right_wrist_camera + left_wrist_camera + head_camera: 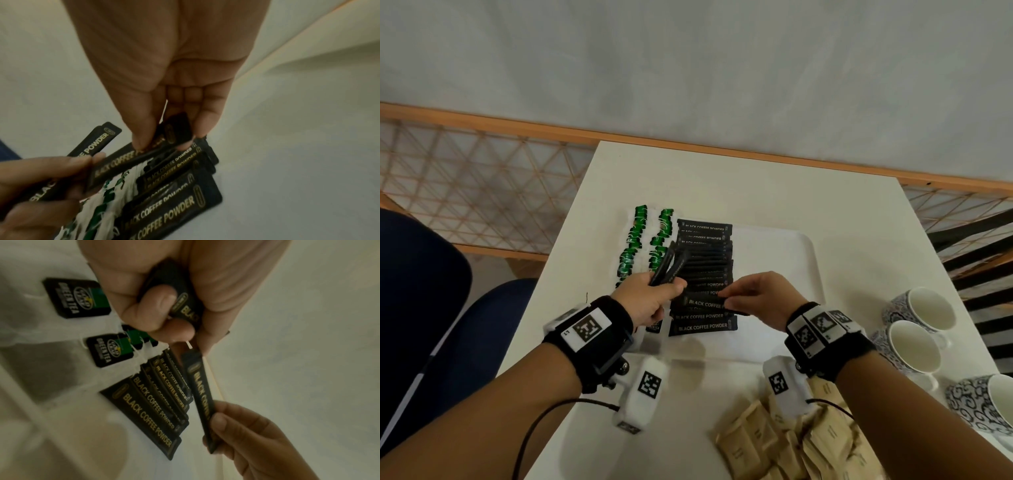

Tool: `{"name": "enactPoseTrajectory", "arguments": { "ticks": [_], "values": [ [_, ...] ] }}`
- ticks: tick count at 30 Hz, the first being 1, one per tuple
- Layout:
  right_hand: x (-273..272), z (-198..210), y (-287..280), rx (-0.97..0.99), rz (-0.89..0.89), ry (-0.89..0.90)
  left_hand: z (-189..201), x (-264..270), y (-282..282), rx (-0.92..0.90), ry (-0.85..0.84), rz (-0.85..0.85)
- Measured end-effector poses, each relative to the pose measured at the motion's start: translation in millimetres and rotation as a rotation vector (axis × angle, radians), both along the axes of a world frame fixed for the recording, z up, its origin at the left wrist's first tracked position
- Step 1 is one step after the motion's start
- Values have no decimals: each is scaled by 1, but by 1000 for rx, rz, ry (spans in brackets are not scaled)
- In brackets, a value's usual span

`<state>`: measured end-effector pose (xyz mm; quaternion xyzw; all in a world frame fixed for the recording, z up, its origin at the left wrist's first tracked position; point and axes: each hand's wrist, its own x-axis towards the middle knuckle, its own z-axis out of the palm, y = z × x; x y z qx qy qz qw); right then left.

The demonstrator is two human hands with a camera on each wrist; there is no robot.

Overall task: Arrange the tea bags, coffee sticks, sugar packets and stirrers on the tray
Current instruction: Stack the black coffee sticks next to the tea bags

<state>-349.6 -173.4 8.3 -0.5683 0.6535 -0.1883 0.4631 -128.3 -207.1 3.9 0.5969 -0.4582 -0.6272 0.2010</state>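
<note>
A white tray (809, 250) carries two columns of green tea bags (637, 236) and a column of black coffee sticks (705, 260). My left hand (654, 291) grips a few coffee sticks (669, 267) that point up and away over the tray's left side; the grip shows close up in the left wrist view (185, 311). My right hand (729, 298) pinches the right end of one coffee stick (703, 303) just above the near sticks, its end (176, 131) between thumb and fingers. That stick's other end reaches my left fingers. No stirrers are in view.
A heap of brown sugar packets (791, 442) lies on the white table (722, 178) in front of the tray. Patterned cups (921, 308) stand along the right edge. A blue chair (424, 274) is on the left, beside a wooden lattice rail.
</note>
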Motion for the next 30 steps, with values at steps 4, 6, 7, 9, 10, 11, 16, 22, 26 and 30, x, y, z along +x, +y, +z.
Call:
{"name": "enactPoseTrajectory", "arguments": {
  "ticks": [4,6,7,9,10,11,16,22,26,30],
  "values": [
    [3,-12,5,69,106,217,2,5,-4,11,35,72],
    [9,-15,5,68,171,273,5,7,-7,45,74,112],
    [12,-16,5,68,198,293,6,7,-8,54,84,125],
    [17,-18,3,70,230,329,7,8,-11,67,93,138],
    [19,-19,1,65,233,337,8,8,-11,73,99,138],
    [20,-20,0,58,236,345,9,8,-10,82,108,138],
    [22,-21,-3,24,245,384,11,7,-9,156,166,157],
    [19,-24,-2,20,224,402,11,5,-6,191,220,176],
    [19,-23,0,-52,194,406,13,-3,-2,148,198,139],
    [21,-14,0,-242,49,240,7,-4,1,121,189,113]
  ]
}}
